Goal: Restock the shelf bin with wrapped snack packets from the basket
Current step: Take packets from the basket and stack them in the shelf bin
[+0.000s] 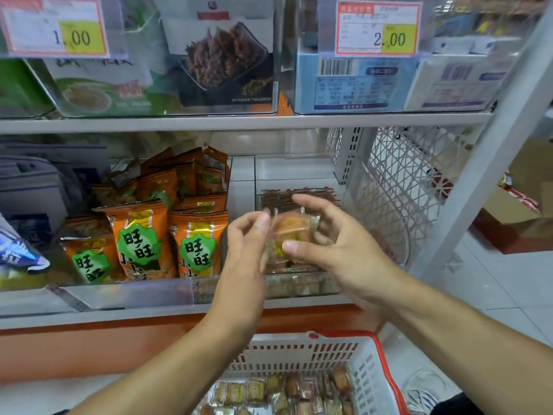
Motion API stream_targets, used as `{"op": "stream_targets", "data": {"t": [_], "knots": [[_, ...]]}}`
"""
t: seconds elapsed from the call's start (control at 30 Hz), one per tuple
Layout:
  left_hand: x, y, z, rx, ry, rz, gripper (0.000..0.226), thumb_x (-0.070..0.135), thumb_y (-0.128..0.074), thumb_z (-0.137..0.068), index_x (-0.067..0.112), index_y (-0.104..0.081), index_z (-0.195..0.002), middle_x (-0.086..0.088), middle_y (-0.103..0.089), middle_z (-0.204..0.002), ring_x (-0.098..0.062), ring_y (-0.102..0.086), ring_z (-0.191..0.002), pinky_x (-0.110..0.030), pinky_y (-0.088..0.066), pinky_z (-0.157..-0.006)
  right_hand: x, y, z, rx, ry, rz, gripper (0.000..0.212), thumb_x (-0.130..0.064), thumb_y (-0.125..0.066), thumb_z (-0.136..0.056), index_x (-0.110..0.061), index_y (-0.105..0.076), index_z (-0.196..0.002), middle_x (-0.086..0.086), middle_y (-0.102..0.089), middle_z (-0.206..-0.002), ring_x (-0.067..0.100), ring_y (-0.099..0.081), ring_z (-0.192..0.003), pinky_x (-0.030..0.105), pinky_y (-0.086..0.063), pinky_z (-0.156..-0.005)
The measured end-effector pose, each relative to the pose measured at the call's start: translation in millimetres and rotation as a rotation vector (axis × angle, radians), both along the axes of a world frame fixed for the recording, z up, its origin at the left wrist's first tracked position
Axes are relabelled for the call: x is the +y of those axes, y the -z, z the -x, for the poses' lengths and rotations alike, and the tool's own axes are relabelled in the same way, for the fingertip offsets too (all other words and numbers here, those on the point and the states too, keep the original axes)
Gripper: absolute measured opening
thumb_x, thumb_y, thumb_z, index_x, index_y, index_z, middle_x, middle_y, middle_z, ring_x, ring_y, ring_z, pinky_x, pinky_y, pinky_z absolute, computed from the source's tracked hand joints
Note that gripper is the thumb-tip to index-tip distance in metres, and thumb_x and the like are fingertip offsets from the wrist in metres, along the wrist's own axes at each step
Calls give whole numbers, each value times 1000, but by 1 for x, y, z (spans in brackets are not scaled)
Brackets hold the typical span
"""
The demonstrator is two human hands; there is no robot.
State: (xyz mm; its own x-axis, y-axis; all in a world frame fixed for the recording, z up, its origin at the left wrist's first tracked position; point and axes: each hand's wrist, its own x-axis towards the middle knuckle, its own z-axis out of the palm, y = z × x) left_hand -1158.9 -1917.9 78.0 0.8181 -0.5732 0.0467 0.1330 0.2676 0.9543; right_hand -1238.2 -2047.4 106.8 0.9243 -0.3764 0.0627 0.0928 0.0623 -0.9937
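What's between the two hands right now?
In the head view, one clear-wrapped snack packet sits between the left hand and right hand, pinched by both above the clear shelf bin.

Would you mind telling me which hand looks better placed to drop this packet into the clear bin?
Right, probably. The right hand pinches the packet directly above the clear bin, its fingers reaching over it. The left hand only touches the wrapper's edge.
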Motion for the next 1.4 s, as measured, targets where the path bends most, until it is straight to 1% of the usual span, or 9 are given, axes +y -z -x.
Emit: {"op": "stream_targets", "data": {"t": [0.17, 0.43, 0.57, 0.67, 0.77, 0.87, 0.97, 1.13, 1.4], "knots": [[6, -9, 4, 506, 190, 88, 77, 70, -49, -92, 3, -68, -126, -25, -72, -120, -27, -75, -86, -41, -62, -71, -10, 1, 6, -131, -10, 780, 68, -10, -88, -71, -33, -62, -130, -13, -58, -117, 10, -60, -116, 17, -44, -100], [-2, -2, 8, 496, -6, -120, 64, 63, -47, -96, 3, -68, -103, -20, -79, -88, -29, -78, -78, -35, -62, -61, -2, 3, 8, 26, -147, 967, 62, -17, -84, -74, -37, -61, -128, -20, -57, -118, 3, -56, -116, 29, -46, -100], [-1, 0, 6, 556, 137, -47, 71, 64, -40, -98, -1, -64, -117, -22, -77, -104, -33, -78, -93, -44, -66, -72, -19, -12, 3, 126, -247, 827, 55, -14, -88, -72, -30, -63, -118, -13, -68, -111, 5, -66, -106, 26, -51, -95], [-1, 3, 7, 330, 82, -164, 40, 50, -53, -101, 16, -65, -119, -5, -77, -112, -22, -77, -95, -40, -65, -79, -61, -21, -3, 243, -59, 843, 53, -9, -88, -72, -26, -63, -115, -11, -71, -106, 5, -69, -99, 17, -53, -88], [4, 12, 9, -295, 15, -418, 10, 41, -67, -96, 39, -67, -105, 22, -71, -106, 4, -67, -100, -29, -58, -90, -101, -12, -8, 497, 183, 1205, 47, -8, -79, -78, -23, -61, -119, 2, -63, -116, 20, -65, -103, 24, -52, -85], [6, 21, 11, -746, 45, -562, 18, 43, -65, -95, 47, -57, -111, 32, -58, -114, 16, -48, -116, -8, -37, -95, -115, 9, -19, 782, 131, 1293, 45, -15, -76, -85, -15, -57, -126, 14, -54, -126, 33, -62, -108, 33, -51, -93], [6, 29, 9, -1030, 74, -696, 39, 40, -62, -96, 42, -49, -132, 27, -48, -133, 10, -35, -131, -14, -30, -112, -117, 30, -35, 915, 44, 1270, 40, -11, -67, -91, -8, -54, -129, 18, -55, -129, 35, -56, -120, 34, -48, -95], [6, 45, 7, -1176, 241, -897, 81, 47, -60, -96, 35, -12, -160, 16, -13, -168, 1, 7, -154, -16, 16, -114, -126, 59, -54, 861, 145, 1064, 58, -10, -66, -90, -11, -41, -143, 14, -60, -130, 33, -58, -120, 34, -50, -92], [4, 49, 7, -1259, 313, -953, 84, 53, -55, -96, 33, -7, -162, 13, -11, -170, -4, 10, -155, -22, 21, -118, -135, 70, -62, 792, 234, 865, 59, -9, -64, -87, -15, -45, -142, 11, -62, -131, 30, -60, -119, 27, -46, -88]]}}
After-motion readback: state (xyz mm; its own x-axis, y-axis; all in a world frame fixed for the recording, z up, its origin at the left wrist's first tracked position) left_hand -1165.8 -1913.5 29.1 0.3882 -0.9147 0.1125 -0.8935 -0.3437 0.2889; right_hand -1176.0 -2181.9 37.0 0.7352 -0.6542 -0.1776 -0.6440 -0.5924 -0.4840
